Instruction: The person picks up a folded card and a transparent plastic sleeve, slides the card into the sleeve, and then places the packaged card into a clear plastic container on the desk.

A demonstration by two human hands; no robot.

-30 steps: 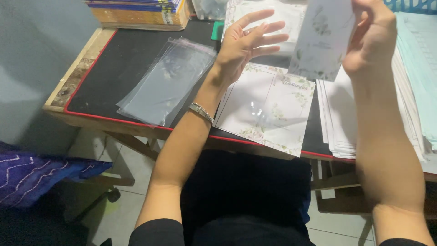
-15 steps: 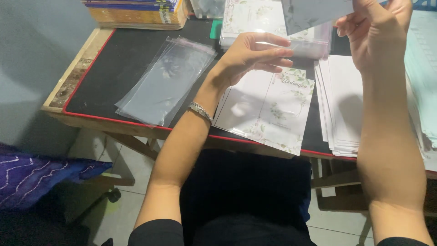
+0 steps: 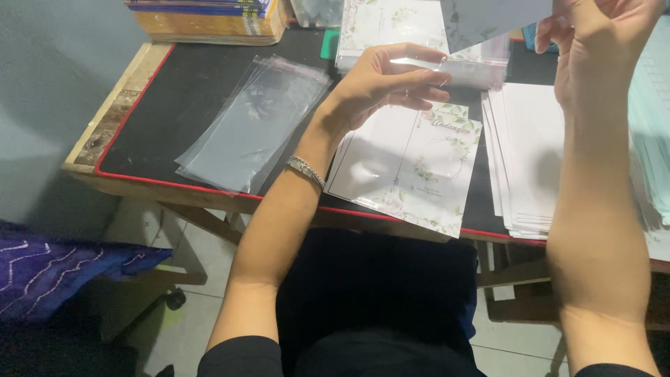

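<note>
My left hand [image 3: 380, 80] is raised over the desk, its fingers pinching one end of a clear plastic sleeve [image 3: 464, 70] that stretches to the right. My right hand [image 3: 600, 35] is high at the top right and grips the same sleeve, which has a grey card [image 3: 488, 17] with a faint leaf print in it. Below my left hand lies a white floral card [image 3: 412, 167] flat on the black desk mat [image 3: 160, 119]. A silver bracelet [image 3: 306, 170] circles my left wrist.
A pile of clear sleeves [image 3: 255, 126] lies on the mat at left. Stacked white sheets [image 3: 530, 153] sit at right, pale green sheets [image 3: 652, 126] beyond them. More floral cards [image 3: 391, 24] and a stack of books [image 3: 209, 17] are at the back. A blue cloth [image 3: 63, 272] lies on the floor.
My right hand lifted the grey card up toward the top edge. My left hand closed from spread fingers onto the clear sleeve's end.
</note>
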